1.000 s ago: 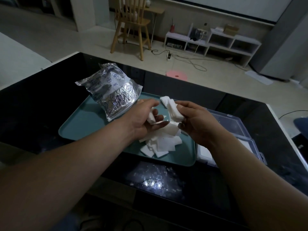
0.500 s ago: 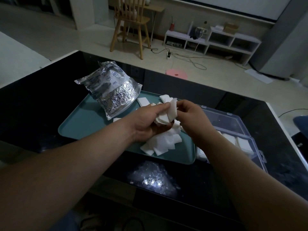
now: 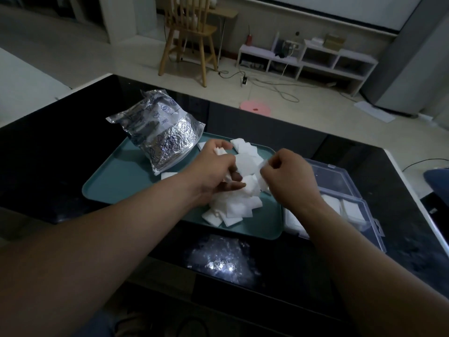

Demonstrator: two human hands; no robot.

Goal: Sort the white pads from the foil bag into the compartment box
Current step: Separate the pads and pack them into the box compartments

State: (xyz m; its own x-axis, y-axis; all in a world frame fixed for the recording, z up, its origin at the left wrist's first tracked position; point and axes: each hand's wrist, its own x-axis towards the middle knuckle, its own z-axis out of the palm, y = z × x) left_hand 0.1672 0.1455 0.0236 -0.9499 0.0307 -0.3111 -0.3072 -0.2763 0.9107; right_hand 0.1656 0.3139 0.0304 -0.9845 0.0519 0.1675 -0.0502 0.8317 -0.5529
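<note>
My right hand (image 3: 286, 176) and forearm cover the near-left cells of the compartment box (image 3: 340, 177); my left hand (image 3: 213, 171) hides some white pads (image 3: 245, 161) beneath it. Print on the foil bag (image 3: 165, 135) is too small to read.

- Your only camera rides on your head, facing forward and down at your left hand (image 3: 215, 170) and right hand (image 3: 288, 177).
- It sits near the tray (image 3: 116, 183), with the chair (image 3: 188, 37) far behind.

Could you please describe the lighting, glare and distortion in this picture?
Head view: dim over the black table, brighter on the far floor; head view: bright glints near the table's front edge; head view: wide-angle stretch on the forearms, white pads slightly soft.
</note>
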